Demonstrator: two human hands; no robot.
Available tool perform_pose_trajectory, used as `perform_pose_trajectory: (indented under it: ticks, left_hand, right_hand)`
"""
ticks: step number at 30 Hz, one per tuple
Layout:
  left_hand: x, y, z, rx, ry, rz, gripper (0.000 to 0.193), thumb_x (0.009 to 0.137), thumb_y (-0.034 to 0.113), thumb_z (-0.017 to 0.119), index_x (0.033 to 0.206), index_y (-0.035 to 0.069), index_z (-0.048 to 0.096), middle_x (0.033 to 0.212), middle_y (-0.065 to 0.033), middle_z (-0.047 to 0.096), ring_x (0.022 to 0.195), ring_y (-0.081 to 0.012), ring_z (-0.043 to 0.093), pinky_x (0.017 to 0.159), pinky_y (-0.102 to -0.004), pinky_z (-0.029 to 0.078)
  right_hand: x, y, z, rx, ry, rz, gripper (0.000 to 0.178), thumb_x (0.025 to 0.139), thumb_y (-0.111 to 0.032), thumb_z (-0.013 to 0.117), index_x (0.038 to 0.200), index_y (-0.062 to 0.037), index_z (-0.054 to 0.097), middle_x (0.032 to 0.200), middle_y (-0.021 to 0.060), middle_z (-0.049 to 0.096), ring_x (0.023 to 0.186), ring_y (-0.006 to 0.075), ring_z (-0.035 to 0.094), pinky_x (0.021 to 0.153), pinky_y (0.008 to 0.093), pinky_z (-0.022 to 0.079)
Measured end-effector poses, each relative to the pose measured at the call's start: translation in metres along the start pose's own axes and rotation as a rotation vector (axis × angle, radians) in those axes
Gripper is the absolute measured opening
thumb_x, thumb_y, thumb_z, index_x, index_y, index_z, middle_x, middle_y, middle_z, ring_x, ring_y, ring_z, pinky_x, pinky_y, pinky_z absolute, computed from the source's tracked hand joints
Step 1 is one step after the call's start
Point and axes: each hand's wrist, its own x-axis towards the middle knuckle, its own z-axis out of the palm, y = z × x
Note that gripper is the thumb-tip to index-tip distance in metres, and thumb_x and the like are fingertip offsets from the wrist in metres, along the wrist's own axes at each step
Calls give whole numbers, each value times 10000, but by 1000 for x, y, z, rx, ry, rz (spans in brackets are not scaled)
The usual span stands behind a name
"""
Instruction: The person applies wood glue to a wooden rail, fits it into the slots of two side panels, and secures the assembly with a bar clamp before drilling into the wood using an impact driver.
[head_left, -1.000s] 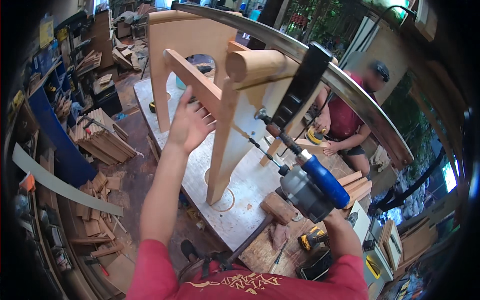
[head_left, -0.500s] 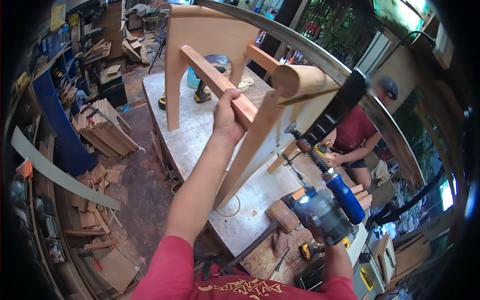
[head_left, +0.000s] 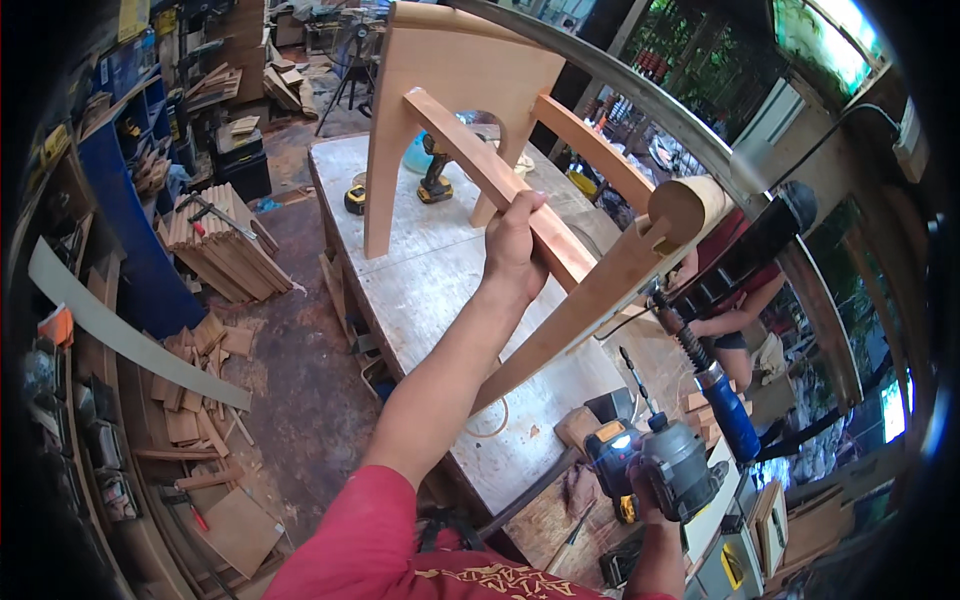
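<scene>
My left hand [head_left: 517, 250] is wrapped around a wooden rail [head_left: 465, 150] that joins two upright panels of a wooden furniture frame [head_left: 470, 55]. A bar clamp [head_left: 600, 70] spans the top of this frame; its blue handle [head_left: 733, 415] sticks out beyond the near panel [head_left: 590, 310]. Below that handle, my right hand [head_left: 650, 490] grips a dark power drill [head_left: 687, 465] with a lit lamp. The drill's long bit [head_left: 636, 375] points up toward the near panel, apart from it. Much of my right hand is hidden behind the drill.
The frame stands on a pale worktable [head_left: 400, 290], with another drill [head_left: 435, 185] under it. A wooden block [head_left: 578, 428] lies at the table's near right. A co-worker in a red shirt [head_left: 745, 290] is beyond the clamp. Stacked boards [head_left: 225, 250] and offcuts [head_left: 200, 370] are at left.
The view has shifted, so the frame sits farther right. The drill in my right hand has tipped and drawn back from the near panel. My left hand keeps its hold on the rail.
</scene>
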Motion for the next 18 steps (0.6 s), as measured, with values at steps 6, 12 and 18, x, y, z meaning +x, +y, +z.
perform_pose_trajectory:
  ticks: [6,12,18]
  left_hand:
    - [-6,17,14,186,157,-8,441,790,153,689,1111,-88,507,1017,-133,543,914,-198,553,803,-370,486]
    - [6,8,11,253,86,-54,445,826,169,682,1181,-27,499,1061,-137,557,1017,-262,597,883,-415,515]
    - [-10,13,4,22,-159,-115,359,830,307,678,1063,80,528,894,-76,605,881,-229,637,779,-379,555]
  right_hand:
    - [-14,-1,22,-514,111,-125,367,844,-102,684,1184,-63,551,1030,64,613,757,117,595,668,280,512]
    - [-15,15,16,-532,134,-194,299,834,-62,674,1127,-54,614,995,59,643,852,167,620,731,312,503]
    - [6,-30,39,-1139,-52,-420,300,788,-126,712,1083,-98,671,1034,92,672,959,288,632,839,396,485]
